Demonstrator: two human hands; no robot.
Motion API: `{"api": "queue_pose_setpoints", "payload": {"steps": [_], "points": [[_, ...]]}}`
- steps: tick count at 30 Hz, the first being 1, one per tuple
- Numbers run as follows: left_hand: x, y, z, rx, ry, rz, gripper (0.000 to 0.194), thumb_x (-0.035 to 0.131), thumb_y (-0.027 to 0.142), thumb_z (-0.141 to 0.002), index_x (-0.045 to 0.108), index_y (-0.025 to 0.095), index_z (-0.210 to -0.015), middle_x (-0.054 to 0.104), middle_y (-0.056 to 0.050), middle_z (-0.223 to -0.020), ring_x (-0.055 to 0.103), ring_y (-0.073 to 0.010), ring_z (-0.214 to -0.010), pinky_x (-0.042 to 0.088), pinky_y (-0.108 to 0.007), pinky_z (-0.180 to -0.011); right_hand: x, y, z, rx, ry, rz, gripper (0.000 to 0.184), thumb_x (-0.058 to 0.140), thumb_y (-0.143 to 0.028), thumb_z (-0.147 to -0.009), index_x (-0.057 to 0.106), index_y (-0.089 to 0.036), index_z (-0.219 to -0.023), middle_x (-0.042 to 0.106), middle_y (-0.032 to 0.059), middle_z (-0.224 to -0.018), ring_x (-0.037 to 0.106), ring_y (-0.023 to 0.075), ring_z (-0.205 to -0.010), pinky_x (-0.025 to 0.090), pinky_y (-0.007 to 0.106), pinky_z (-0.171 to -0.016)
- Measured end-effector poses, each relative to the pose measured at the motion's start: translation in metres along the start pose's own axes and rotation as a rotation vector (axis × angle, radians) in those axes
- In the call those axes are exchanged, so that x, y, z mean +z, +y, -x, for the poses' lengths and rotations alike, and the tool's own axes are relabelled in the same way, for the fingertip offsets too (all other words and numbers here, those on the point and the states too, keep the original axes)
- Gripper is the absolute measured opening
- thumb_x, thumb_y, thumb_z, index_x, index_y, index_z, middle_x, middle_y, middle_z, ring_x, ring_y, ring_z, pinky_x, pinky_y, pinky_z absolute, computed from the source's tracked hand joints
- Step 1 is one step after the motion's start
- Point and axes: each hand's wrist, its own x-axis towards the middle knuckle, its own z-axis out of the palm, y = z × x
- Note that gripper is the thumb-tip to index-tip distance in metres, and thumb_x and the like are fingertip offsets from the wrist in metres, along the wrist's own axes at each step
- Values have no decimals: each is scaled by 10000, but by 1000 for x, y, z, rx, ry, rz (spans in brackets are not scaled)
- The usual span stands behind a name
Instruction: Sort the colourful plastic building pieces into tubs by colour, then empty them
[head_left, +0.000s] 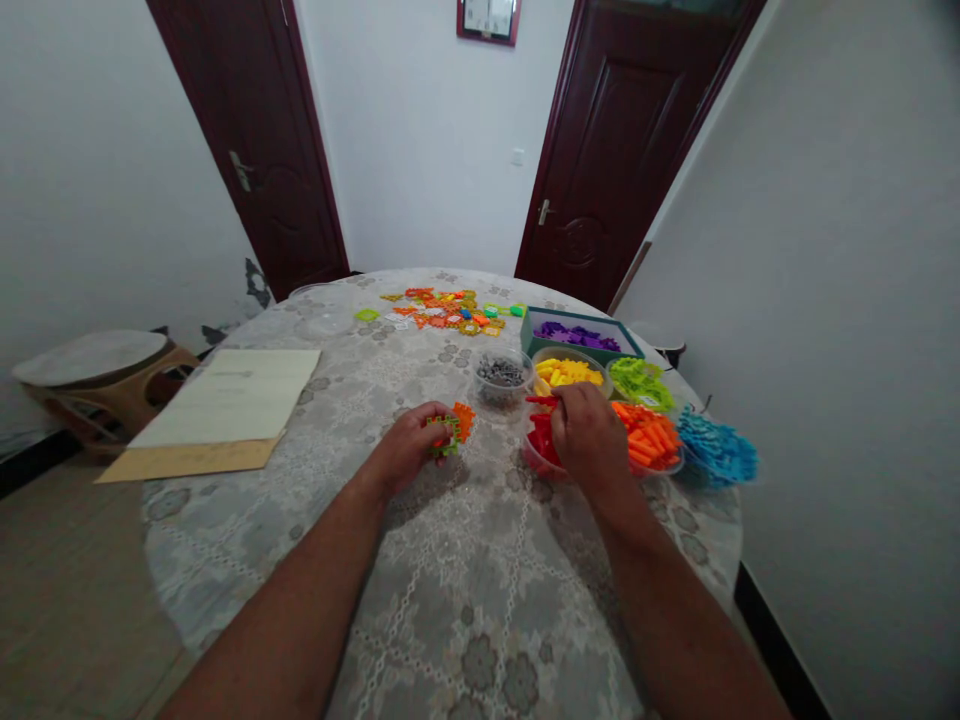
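My left hand (411, 445) rests on the round table (450, 580), fingers closed around a small built piece of green and orange plastic parts (454, 428). My right hand (589, 432) hovers over a bowl of red plastic pieces (538, 445), fingers pinched on a thin red piece (541, 401). Both forearms reach in from the bottom of the view.
Around the right hand stand bowls of grey bits (500, 376), yellow (568, 372), green (639, 380) and orange pieces (651, 440), a blue pile (716, 450) and a box of purple pieces (577, 334). Loose pieces (446, 310) lie at the far side. Paper sheets (229, 400) lie left.
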Motion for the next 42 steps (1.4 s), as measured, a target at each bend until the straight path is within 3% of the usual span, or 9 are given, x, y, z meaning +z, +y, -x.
{"api": "queue_pose_setpoints", "payload": {"steps": [3,7,14,21,26,29,34,39,42], "points": [[3,-1,1,-14,-12,19,239,758,312,-715,668,189,-900,627,-12,-746,550,-144,-615,454,-254,-503,0,5,2,47,-75,108,188,537,-128,-985,708,-173,-1049,694,117,-1020,624,253,-968,468,330,-788],[6,-2,2,-31,-45,29,251,769,328,-726,665,188,-907,617,-3,-744,548,-138,-617,460,-248,-510,-1,-2,5,37,-59,90,203,536,-162,-1009,705,-181,-1120,705,120,-1058,631,258,-989,466,336,-791],[12,-8,6,5,-159,-40,229,752,333,-803,689,195,-976,601,6,-746,562,-147,-653,488,-257,-559,7,-47,21,-130,-69,-290,216,529,-250,-1042,690,-189,-1173,743,118,-1075,682,253,-1017,524,367,-933],[15,-8,8,20,-246,-102,224,762,344,-831,704,199,-991,643,-9,-804,586,-155,-686,500,-272,-618,13,-70,34,-120,-144,-532,244,523,-222,-1038,675,-190,-1227,758,106,-1105,710,231,-1019,551,352,-929],[12,-8,6,-4,-201,-33,277,786,352,-828,702,207,-1048,635,-3,-799,574,-148,-668,487,-262,-582,7,-57,22,-50,-41,-573,209,542,-170,-989,697,-177,-1130,753,88,-1039,701,216,-947,543,332,-881],[13,-6,7,-30,-193,-9,327,784,363,-839,711,198,-1112,628,-13,-817,587,-152,-684,491,-259,-571,-1,-42,12,-24,92,-554,201,533,-159,-969,692,-187,-1087,738,79,-1000,690,213,-935,543,332,-876],[15,-5,6,-72,-154,-9,341,844,380,-786,723,204,-1051,651,-34,-910,636,-175,-768,527,-271,-589,-7,-10,-3,-21,294,-494,195,502,-160,-975,668,-223,-1055,720,91,-1044,676,234,-1024,547,390,-944],[14,-10,3,-60,-150,23,330,858,362,-777,712,210,-1031,662,-35,-923,638,-175,-786,559,-289,-629,-8,24,-14,-46,354,-464,251,463,-97,-925,664,-221,-1013,735,102,-1067,686,239,-1058,551,418,-974],[14,-10,2,-53,-121,24,334,868,367,-759,712,214,-1011,669,-30,-910,642,-177,-788,574,-300,-655,-13,43,-16,5,275,-407,252,488,-96,-872,676,-218,-988,743,89,-1035,690,238,-996,554,404,-932]]}}
